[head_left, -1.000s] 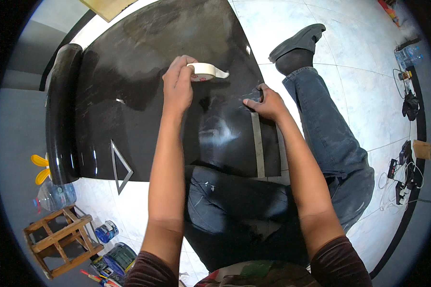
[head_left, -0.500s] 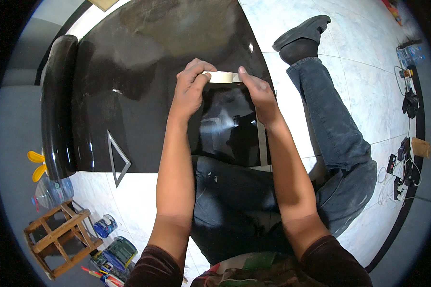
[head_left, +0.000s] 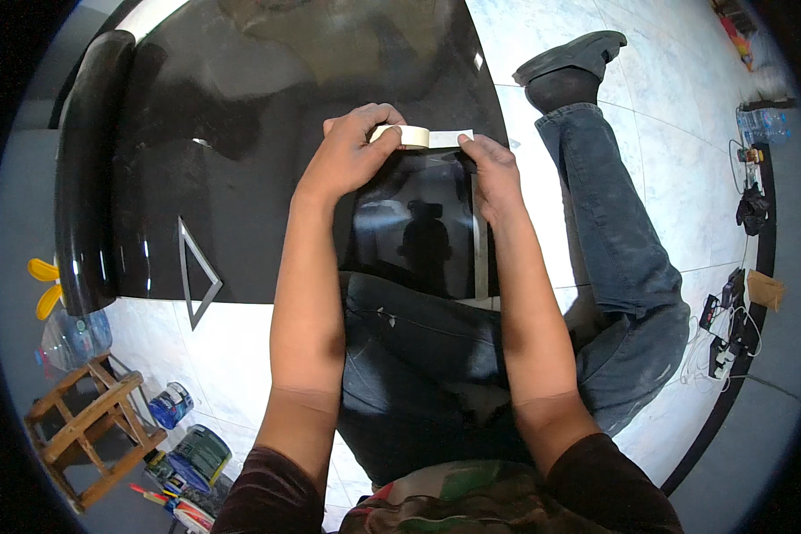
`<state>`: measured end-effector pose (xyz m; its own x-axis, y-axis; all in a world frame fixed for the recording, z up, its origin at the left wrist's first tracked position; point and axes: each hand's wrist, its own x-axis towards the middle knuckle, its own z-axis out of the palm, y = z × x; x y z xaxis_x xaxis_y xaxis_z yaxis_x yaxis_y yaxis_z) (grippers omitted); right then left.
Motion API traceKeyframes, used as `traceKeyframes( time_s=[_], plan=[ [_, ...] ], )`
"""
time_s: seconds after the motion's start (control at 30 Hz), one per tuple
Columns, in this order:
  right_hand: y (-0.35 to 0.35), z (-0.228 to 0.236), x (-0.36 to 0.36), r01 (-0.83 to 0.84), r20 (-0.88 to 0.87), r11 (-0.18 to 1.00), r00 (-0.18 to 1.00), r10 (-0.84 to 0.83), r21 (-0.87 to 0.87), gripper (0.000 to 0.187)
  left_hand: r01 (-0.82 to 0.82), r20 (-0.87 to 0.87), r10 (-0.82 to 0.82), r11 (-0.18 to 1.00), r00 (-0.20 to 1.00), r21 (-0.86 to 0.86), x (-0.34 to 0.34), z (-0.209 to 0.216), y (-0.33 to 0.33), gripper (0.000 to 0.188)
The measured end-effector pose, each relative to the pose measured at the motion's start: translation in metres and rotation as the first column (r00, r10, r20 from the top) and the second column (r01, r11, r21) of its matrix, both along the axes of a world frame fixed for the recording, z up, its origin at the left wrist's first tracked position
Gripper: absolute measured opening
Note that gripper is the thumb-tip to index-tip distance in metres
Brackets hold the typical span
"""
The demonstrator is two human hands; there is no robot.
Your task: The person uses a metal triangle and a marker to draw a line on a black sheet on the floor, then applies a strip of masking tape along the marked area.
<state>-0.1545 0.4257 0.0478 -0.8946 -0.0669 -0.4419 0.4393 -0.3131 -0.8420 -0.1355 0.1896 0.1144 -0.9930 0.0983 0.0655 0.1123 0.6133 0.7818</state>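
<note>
My left hand (head_left: 351, 149) is closed around a roll of cream masking tape (head_left: 416, 137). From the roll a short length of tape (head_left: 451, 139) runs across to my right hand (head_left: 496, 175), which pinches its end between thumb and fingers. Both hands are just over a large glossy black sheet (head_left: 240, 169). Below the tape, a shinier black rectangular area (head_left: 383, 236) reflects a head-like silhouette. Along its right side lies a narrow pale strip (head_left: 481, 254). A grey triangular set square (head_left: 187, 271) rests on the sheet's near edge, partly over the floor.
A rolled-up black end of sheet (head_left: 84, 196) borders the left. Nearer are a wooden stool frame (head_left: 89, 436), a blue can (head_left: 171, 405) and a larger tub (head_left: 200, 458). My outstretched leg (head_left: 596, 205) lies on the tiled floor at right; cables and power strips (head_left: 725, 325) lie beyond.
The tape roll, earlier seen as a band between both hands, now shows its side by my left hand. A length of tape now spans to my right hand. The view has shifted slightly.
</note>
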Motion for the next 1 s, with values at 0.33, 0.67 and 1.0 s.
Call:
traceKeyframes(
  time_s=[0.33,0.67,1.0],
  plan=[
    [0.008,-0.023,0.021,0.104,-0.040,0.974,0.994,-0.098,0.202,0.027,-0.043,0.185,0.064,0.992,0.981,-0.115,-0.006,-0.002,0.005,0.035],
    [0.027,-0.040,0.028,0.174,-0.075,0.954,0.984,-0.160,0.243,0.022,-0.149,0.235,0.165,0.985,0.958,-0.084,0.000,0.011,-0.015,0.054],
    [0.028,-0.036,0.025,0.165,-0.049,0.921,0.986,-0.158,0.353,0.023,-0.359,0.223,0.379,0.925,0.898,-0.126,0.013,-0.002,-0.049,0.045]
  ],
)
